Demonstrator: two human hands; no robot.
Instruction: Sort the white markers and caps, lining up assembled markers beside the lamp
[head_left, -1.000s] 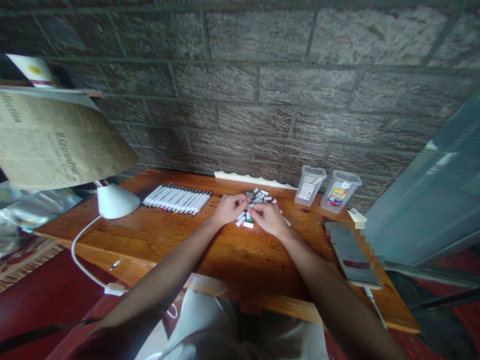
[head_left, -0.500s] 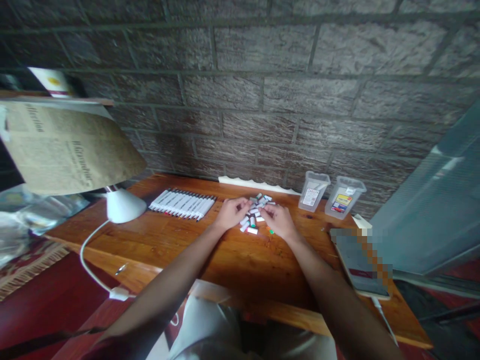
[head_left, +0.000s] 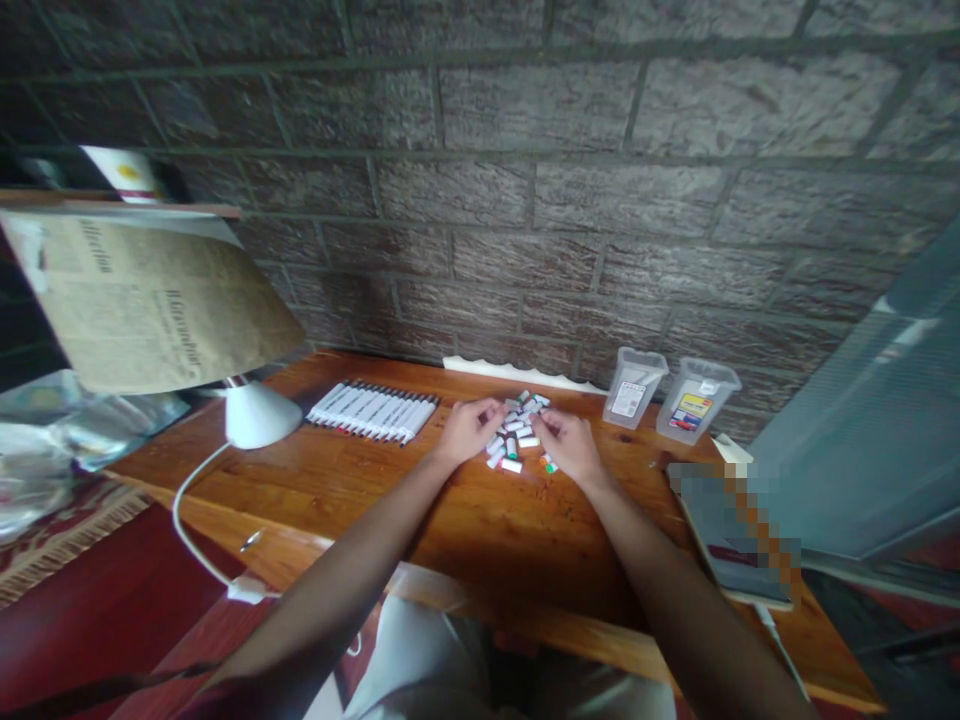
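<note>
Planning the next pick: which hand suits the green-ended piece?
Right, probably: the right hand sits beside the green-ended piece, while the left hand is across the pile.

Well off past the left hand (head_left: 469,430), a big tan printed sheet (head_left: 150,305) shows a heading (head_left: 180,340) that looks like "Il Gazzettino", though I can't swear to it. Beyond the right hand (head_left: 570,445), two clear plastic tubs (head_left: 664,392) wear printed labels (head_left: 693,410), too small to read.
</note>
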